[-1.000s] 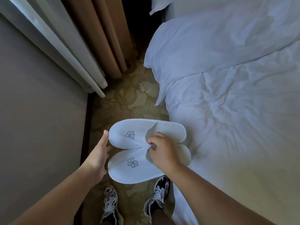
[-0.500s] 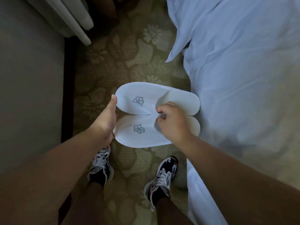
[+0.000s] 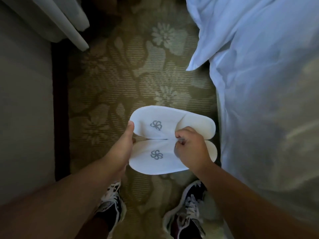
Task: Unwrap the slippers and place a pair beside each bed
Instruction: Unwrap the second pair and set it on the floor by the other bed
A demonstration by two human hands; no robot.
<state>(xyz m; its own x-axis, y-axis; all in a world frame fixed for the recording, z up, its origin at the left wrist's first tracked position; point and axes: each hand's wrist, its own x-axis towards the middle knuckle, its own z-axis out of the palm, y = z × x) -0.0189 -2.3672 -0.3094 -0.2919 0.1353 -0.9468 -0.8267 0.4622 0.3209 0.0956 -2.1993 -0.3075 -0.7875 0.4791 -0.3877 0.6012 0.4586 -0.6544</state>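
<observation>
Two white slippers lie side by side, toes to the left, each with a grey swirl logo: the far slipper [image 3: 164, 120] and the near slipper [image 3: 151, 163]. They hover low over the patterned carpet [image 3: 112, 80], right beside the bed [image 3: 259, 100]. My right hand [image 3: 191, 149] pinches both slippers where their openings meet. My left hand [image 3: 122, 149] rests against their toe ends, thumb on the far slipper's tip. No wrapper is visible.
The white duvet hangs down the bed's side on the right. A grey wall [image 3: 24, 109] with dark skirting runs along the left, and curtain folds [image 3: 57, 19] hang at the top left. My two sneakers [image 3: 112, 204] [image 3: 188, 209] stand just below the slippers.
The view has tilted down and I have bent lower. The slippers have dropped closer to the carpet beside the bed, still held in the same grip.
</observation>
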